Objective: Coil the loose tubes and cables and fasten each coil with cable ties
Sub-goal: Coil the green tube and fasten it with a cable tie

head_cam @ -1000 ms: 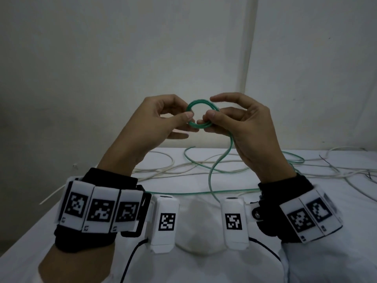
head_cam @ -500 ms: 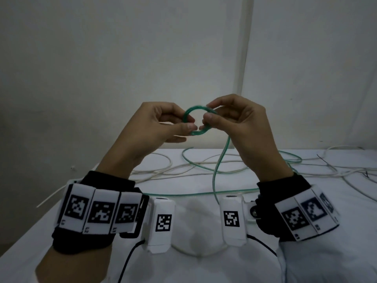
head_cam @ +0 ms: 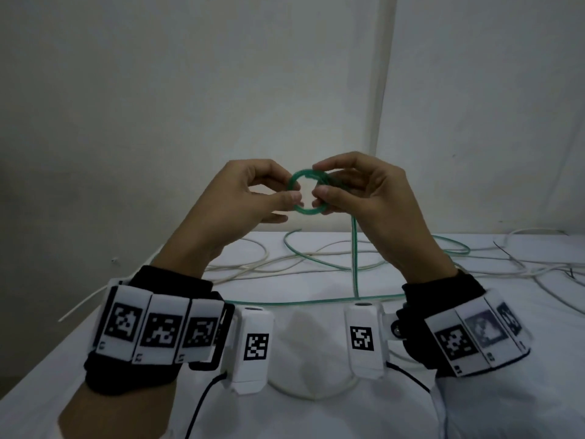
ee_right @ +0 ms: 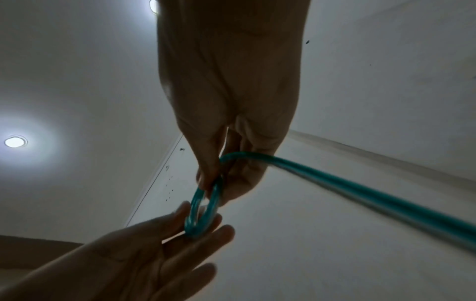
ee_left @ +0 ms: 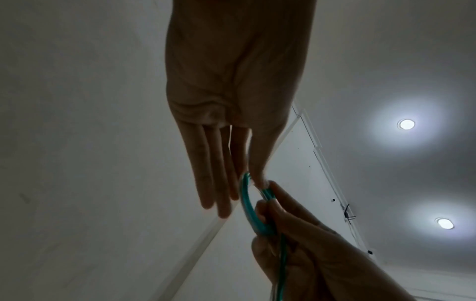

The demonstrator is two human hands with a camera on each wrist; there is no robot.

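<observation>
Left wristband [head_cam: 152, 327]: black, three white tiles with black square-code patterns; no readable lettering. Left hand [head_cam: 240, 201]: raised above the table [head_cam: 95, 312], thumb and fingers pinching the left rim of the green coil [head_cam: 305, 193]. Green coil: small ring held upright between both hands, its opening facing the wearer; the free green tube [head_cam: 354, 258] drops straight down to the table, then runs left-right along the near side. Right hand [head_cam: 364, 198]: pinching the coil's right rim. White cables [head_cam: 253, 264]: strewn loose across the far side of the table.
</observation>
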